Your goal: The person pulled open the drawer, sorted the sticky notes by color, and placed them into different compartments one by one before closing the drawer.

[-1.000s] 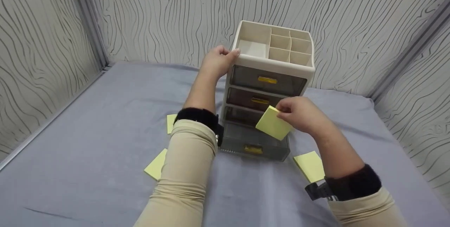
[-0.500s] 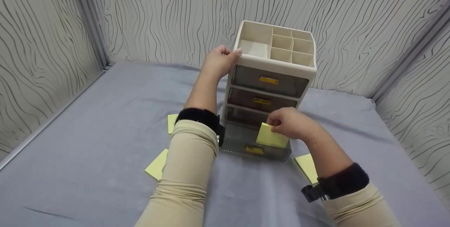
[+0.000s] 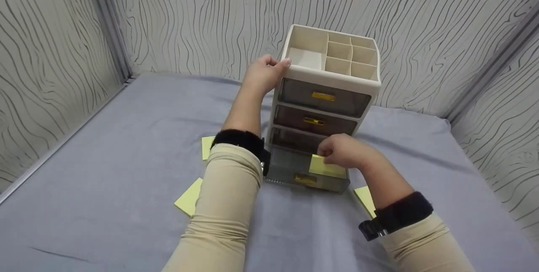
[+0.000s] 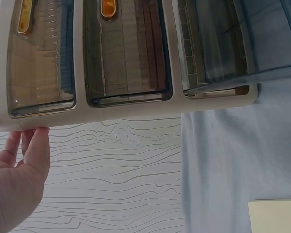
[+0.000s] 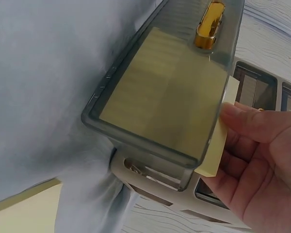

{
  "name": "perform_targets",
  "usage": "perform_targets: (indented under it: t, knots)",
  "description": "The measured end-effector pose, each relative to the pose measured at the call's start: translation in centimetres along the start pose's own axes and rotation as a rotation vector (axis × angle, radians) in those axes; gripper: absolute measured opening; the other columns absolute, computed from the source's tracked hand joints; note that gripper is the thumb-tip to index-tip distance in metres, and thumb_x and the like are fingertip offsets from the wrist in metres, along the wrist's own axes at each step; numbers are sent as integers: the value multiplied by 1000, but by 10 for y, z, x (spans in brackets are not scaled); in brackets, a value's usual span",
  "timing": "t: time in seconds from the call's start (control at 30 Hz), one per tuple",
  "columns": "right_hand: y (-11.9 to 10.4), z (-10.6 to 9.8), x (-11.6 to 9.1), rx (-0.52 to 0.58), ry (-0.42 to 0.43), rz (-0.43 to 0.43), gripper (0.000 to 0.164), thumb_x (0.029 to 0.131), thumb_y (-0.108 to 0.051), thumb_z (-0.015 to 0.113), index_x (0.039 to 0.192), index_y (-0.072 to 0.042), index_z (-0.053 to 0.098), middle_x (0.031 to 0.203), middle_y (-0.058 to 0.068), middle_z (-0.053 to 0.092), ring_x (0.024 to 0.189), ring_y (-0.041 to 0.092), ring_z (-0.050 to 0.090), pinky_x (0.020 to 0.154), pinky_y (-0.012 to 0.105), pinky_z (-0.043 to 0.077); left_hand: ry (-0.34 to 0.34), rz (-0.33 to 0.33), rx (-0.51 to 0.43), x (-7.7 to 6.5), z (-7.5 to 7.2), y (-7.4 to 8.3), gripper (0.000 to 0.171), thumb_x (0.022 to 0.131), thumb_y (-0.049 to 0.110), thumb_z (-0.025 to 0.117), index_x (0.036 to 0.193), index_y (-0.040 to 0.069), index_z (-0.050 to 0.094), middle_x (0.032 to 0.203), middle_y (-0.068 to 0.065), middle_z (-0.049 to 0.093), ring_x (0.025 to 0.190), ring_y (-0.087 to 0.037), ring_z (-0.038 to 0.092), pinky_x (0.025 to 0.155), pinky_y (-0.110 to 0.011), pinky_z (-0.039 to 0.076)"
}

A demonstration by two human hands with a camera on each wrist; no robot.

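A cream desktop drawer organizer [image 3: 332, 76] with smoky translucent drawers stands on the cloth. Its bottom drawer [image 3: 290, 158] is pulled out. My left hand [image 3: 262, 76] holds the organizer's upper left corner, thumb at the top rim and fingers against the side. Between thumb and fingers, my right hand [image 3: 347, 150] pinches a yellow sticky note pad [image 3: 319, 165] by its upper edge. Most of this pad is down inside the bottom drawer; through the clear drawer front [image 5: 160, 97] it shows in the right wrist view. The left hand's fingertips are partly hidden behind the organizer.
Two more yellow pads lie left of the organizer: one pad [image 3: 206, 146] behind my left forearm, another pad [image 3: 189, 198] nearer. A third pad [image 3: 364, 200] lies right, partly under my right forearm. Patterned walls [image 3: 202, 19] enclose the cloth-covered table [image 3: 105, 171].
My right hand has moved down and slightly left, lowering the sticky note pad from in front of the drawers into the open bottom drawer. The left hand has stayed on the organizer.
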State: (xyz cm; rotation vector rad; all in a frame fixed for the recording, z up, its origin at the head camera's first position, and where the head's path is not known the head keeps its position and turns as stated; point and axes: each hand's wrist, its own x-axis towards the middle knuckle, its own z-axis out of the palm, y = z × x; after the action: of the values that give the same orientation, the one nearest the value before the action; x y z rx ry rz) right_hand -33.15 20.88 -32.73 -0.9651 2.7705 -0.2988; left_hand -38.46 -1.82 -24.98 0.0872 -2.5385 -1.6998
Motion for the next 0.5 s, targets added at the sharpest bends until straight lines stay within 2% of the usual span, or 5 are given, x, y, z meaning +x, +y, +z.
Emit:
perform_targets:
  t: [0.3,0.5]
  knots:
    - [3,7,4,-73,52,34,10,78,1,60,74,-6,65,70,-1,58,63,15,47,60,34,44,0,-8,-2,0,0,0,37,86,51,54,96,15,55,100,-1,57,93,-17,52,78,-32,43]
    - [2,15,8,-135,80,61,12,79,1,56,75,-5,65,68,0,57,61,15,47,59,34,43,-2,-9,-2,1,1,0,36,87,50,54,96,15,55,100,-1,57,92,-17,53,78,-32,44]
